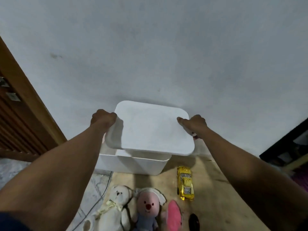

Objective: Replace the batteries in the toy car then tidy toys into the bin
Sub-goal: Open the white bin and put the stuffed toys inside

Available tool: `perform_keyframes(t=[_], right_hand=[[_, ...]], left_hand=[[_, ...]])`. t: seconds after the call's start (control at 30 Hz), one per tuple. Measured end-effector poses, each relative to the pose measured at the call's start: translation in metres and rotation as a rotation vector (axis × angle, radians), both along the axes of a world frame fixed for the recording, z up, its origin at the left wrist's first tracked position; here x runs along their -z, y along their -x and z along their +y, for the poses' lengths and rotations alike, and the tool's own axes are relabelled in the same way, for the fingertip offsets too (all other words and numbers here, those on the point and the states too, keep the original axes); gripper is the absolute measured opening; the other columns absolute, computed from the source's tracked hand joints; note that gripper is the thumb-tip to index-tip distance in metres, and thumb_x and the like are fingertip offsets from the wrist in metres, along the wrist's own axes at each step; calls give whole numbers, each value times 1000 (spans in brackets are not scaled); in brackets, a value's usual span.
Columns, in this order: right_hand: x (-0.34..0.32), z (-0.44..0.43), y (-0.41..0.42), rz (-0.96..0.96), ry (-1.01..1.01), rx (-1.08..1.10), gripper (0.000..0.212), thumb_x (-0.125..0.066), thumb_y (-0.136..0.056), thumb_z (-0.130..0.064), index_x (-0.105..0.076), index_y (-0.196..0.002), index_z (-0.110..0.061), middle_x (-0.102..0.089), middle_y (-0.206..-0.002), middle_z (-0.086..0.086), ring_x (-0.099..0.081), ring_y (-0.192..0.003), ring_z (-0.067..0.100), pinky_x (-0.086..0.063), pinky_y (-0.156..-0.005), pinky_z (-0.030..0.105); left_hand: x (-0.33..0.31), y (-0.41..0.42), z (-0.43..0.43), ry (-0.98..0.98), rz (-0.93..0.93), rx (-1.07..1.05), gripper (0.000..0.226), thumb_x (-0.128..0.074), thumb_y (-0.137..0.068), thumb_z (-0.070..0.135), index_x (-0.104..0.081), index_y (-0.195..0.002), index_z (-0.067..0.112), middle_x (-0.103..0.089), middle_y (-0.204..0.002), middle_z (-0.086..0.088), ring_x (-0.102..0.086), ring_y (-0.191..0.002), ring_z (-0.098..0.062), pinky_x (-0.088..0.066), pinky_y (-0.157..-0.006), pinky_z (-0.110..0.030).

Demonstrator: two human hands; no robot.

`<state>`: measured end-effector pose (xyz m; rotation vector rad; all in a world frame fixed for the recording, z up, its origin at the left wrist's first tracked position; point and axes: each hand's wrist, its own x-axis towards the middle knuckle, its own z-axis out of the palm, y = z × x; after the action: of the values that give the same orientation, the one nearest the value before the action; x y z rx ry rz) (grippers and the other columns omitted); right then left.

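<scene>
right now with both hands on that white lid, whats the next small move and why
Probably carry the white lid aside and set it down clear of the toys. The left hand and right hand hold it above the white bin, while the yellow toy car, white bear and pink-faced plush lie on the floor.

The lid (153,129) hides the bin's (133,165) inside; the bottom edge crops the pink-faced plush (147,212) and white teddy bear (115,209).
</scene>
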<state>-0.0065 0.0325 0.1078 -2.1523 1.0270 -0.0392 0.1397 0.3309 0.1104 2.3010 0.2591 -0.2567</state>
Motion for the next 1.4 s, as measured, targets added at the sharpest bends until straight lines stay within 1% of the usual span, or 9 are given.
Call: perform_keyframes(t=[0.23, 0.33, 0.47, 0.63, 0.73, 0.87, 1.23, 1.33, 1.4], right_hand=[[3, -96, 99, 114, 143, 111, 67, -61, -74, -71, -64, -86, -4, -67, -76, 8, -68, -61, 29, -59, -58, 34], [17, -151, 156, 166, 156, 184, 77, -56, -75, -75, -61, -101, -3, -66, -88, 8, -67, -78, 31, -59, -72, 37], [49, -211, 228, 200, 148, 288, 91, -57, -72, -76, -57, -123, 0, -63, -122, 17, -65, -103, 37, -57, -83, 43], [113, -257, 294, 262, 65, 310, 79, -55, -62, -78, -65, -96, -8, -68, -96, 14, -69, -93, 35, -58, -82, 45], [155, -269, 316, 310, 10, 300, 85, -61, -76, -70, -54, -131, -5, -59, -131, 16, -58, -117, 37, -53, -93, 45], [192, -266, 332, 352, -17, 232, 82, -58, -88, -59, -37, -146, -5, -42, -150, 15, -40, -137, 34, -35, -109, 42], [211, -243, 323, 276, 87, 212, 69, -68, -83, -47, -43, -140, -18, -47, -138, 13, -44, -130, 34, -44, -100, 46], [199, -217, 302, 173, 82, 139, 51, -66, -83, -43, -55, -128, -21, -56, -133, 6, -54, -123, 26, -46, -98, 39], [191, -196, 285, 140, 61, 74, 35, -65, -84, -42, -65, -112, -22, -64, -124, -4, -59, -113, 18, -45, -89, 31]], left_hand=[[-6, 83, -105, 22, 48, 249, 30, -61, -75, 32, -63, -92, 8, -69, -98, -13, -71, -81, -35, -63, -71, -45], [3, 131, -164, 60, 70, 364, 25, -63, -79, 32, -61, -85, 7, -68, -95, -12, -71, -78, -34, -63, -68, -44], [38, 191, -234, 48, 106, 475, 37, -62, -83, 39, -61, -99, 6, -68, -102, -13, -69, -86, -34, -60, -67, -37], [113, 257, -290, 24, 275, 500, 53, -61, -84, 42, -62, -118, 2, -67, -116, -17, -67, -100, -35, -61, -79, -41], [158, 286, -302, -8, 350, 465, 52, -64, -81, 39, -62, -118, 2, -66, -119, -18, -66, -104, -37, -61, -81, -45], [192, 310, -312, -110, 398, 480, 52, -62, -87, 36, -57, -125, 0, -64, -122, -18, -64, -106, -36, -60, -82, -42], [199, 308, -315, -222, 313, 572, 47, -59, -88, 39, -61, -120, 5, -65, -118, -12, -65, -98, -31, -54, -67, -31], [177, 306, -303, -177, 348, 591, 35, -59, -88, 36, -67, -98, 4, -73, -96, -16, -65, -64, -28, -42, -41, -21], [166, 302, -289, -107, 377, 584, 27, -60, -85, 26, -67, -71, 4, -72, -68, -15, -68, -57, -28, -39, -40, -19]])
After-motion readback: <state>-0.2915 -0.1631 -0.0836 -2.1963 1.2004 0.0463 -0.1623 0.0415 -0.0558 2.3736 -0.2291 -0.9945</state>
